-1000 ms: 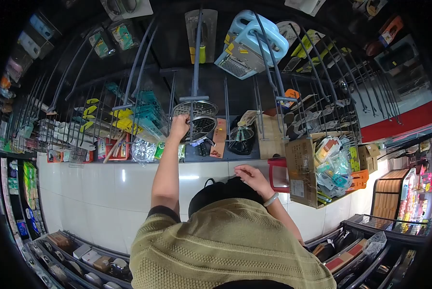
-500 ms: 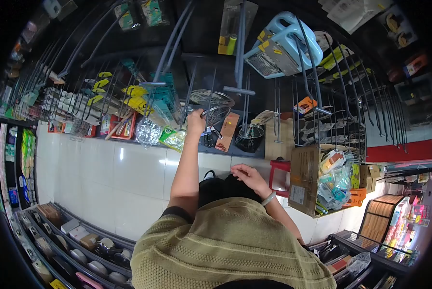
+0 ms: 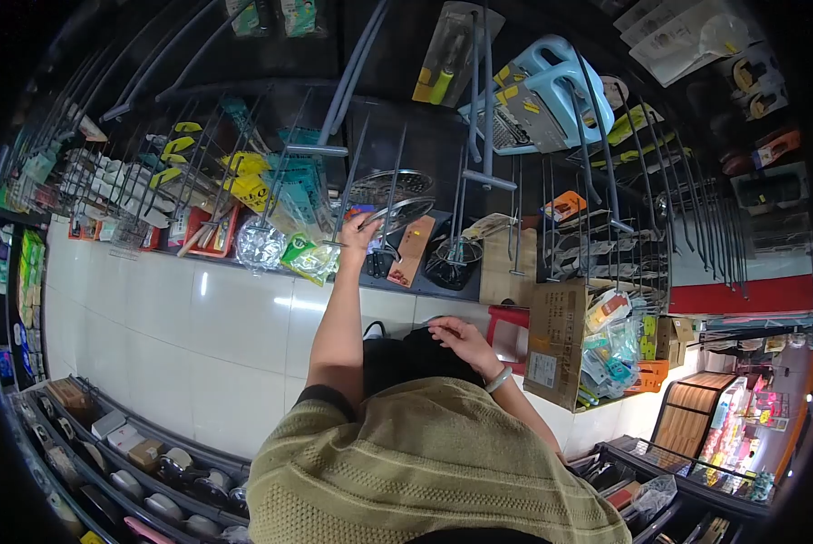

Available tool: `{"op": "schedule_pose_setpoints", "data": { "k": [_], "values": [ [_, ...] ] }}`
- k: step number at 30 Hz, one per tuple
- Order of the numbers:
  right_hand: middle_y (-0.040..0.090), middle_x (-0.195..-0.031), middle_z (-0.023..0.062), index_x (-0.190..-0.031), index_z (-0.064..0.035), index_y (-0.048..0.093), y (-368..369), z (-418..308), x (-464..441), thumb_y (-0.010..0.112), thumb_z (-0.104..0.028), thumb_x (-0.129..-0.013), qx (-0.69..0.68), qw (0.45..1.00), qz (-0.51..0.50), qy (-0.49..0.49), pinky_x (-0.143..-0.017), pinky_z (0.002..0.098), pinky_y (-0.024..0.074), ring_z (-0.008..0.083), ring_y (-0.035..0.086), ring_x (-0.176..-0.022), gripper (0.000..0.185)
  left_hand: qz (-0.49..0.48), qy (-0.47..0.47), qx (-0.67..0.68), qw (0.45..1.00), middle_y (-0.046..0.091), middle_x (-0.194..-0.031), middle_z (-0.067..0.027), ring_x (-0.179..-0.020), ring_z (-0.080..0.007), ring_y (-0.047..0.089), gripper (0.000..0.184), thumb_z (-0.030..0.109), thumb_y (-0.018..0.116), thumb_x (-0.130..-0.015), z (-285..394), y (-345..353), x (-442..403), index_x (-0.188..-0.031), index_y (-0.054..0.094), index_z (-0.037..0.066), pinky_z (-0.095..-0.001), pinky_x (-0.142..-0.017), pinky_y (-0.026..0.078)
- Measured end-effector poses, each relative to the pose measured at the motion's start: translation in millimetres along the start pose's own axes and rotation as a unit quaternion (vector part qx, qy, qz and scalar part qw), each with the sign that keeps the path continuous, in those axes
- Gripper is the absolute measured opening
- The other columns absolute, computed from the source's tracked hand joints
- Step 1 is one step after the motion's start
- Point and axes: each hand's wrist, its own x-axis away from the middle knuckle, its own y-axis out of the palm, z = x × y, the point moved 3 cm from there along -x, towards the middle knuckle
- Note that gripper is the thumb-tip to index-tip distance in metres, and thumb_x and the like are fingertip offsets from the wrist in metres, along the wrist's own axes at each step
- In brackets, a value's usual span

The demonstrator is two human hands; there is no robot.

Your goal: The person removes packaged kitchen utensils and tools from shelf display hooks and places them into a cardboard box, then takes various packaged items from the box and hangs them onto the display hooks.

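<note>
My left hand (image 3: 358,233) reaches to the rack, its fingers closed on the edge of a round metal disc (image 3: 401,214). The disc tilts over the lower shelf. Just behind it lies a second perforated metal disc (image 3: 388,185). To the right of the discs is a long reddish-brown package (image 3: 412,251), with a black wire-topped item (image 3: 453,262) beside it. My right hand (image 3: 461,339) hangs in front of my body above the floor, fingers loosely bent and apart, with nothing visible in it. A band circles the right wrist.
Metal hooks (image 3: 316,150) project from the rack above my left hand. A light blue grater pack (image 3: 551,100) hangs at the upper right. The cardboard box (image 3: 554,344) of packaged goods stands right, near a red-framed item (image 3: 508,337). Lower shelves (image 3: 144,453) lie behind me.
The view has shifted and turned. My left hand's fingers have spread along the disc's edge, and that disc is tilted differently. My right hand stays before my body.
</note>
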Motion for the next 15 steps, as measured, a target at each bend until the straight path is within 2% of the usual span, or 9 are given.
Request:
{"op": "schedule_pose_setpoints", "data": {
  "k": [4,5,8,12,14,15],
  "values": [
    [0.062,-0.101,0.0032,-0.111,-0.0030,0.057,5,-5,2,0.054,-0.017,-0.091,0.009,1.000,0.005,-0.008,-0.074,0.0226,0.0458,0.0098,0.057,-0.089,0.024,0.000,-0.013,0.076,0.997,0.066,-0.088,-0.0039,-0.078,-0.0077,0.058,0.027,0.012,0.071,-0.076,10,-1,7,-0.100,0.066,-0.001,-0.0217,-0.073,0.045],
    [0.062,-0.100,0.0032,-0.111,-0.0030,0.057,5,-5,4,0.054,-0.017,-0.091,0.010,1.000,0.006,-0.008,-0.074,0.0225,0.0458,0.0096,0.057,-0.089,0.025,0.006,-0.053,0.105,0.993,0.066,-0.088,-0.0031,-0.077,-0.0070,0.057,0.026,0.013,0.071,-0.077,9,-1,8,-0.099,0.066,-0.001,-0.0210,-0.073,0.044],
    [0.060,-0.101,0.0030,-0.113,-0.0043,0.057,3,-3,5,0.052,-0.021,-0.093,0.030,1.000,0.005,0.006,-0.078,0.0227,0.0458,0.0094,0.057,-0.093,0.027,0.003,-0.086,0.145,0.986,0.066,-0.088,-0.0023,-0.077,-0.0067,0.057,0.026,0.014,0.071,-0.077,35,-4,15,-0.097,0.067,0.000,-0.0206,-0.073,0.044],
    [0.061,-0.100,0.0036,-0.112,-0.0023,0.057,-2,0,3,0.053,-0.019,-0.092,0.017,1.000,0.015,-0.006,-0.078,0.0228,0.0463,0.0101,0.057,-0.092,0.026,-0.011,-0.062,0.128,0.990,0.067,-0.088,-0.0021,-0.076,-0.0073,0.058,0.026,0.016,0.072,-0.076,24,-6,10,-0.096,0.067,0.000,-0.0203,-0.072,0.044],
    [0.061,-0.099,0.0036,-0.111,-0.0010,0.057,-6,16,-3,0.054,-0.018,-0.092,-0.009,0.999,0.013,-0.028,-0.078,0.0224,0.0462,0.0097,0.057,-0.092,0.026,0.004,-0.070,0.080,0.994,0.066,-0.090,-0.0048,-0.079,-0.0111,0.059,0.029,0.019,0.074,-0.074,19,-7,10,-0.095,0.067,0.000,-0.0230,-0.073,0.045],
    [0.062,-0.098,0.0035,-0.109,-0.0014,0.058,-5,8,-3,0.054,-0.018,-0.092,0.030,0.998,0.019,-0.046,-0.076,0.0230,0.0459,0.0100,0.057,-0.089,0.025,0.013,-0.056,0.053,0.997,0.065,-0.089,-0.0048,-0.079,-0.0120,0.058,0.030,0.020,0.075,-0.073,28,-10,11,-0.094,0.067,0.000,-0.0229,-0.072,0.045]
  ]
}}
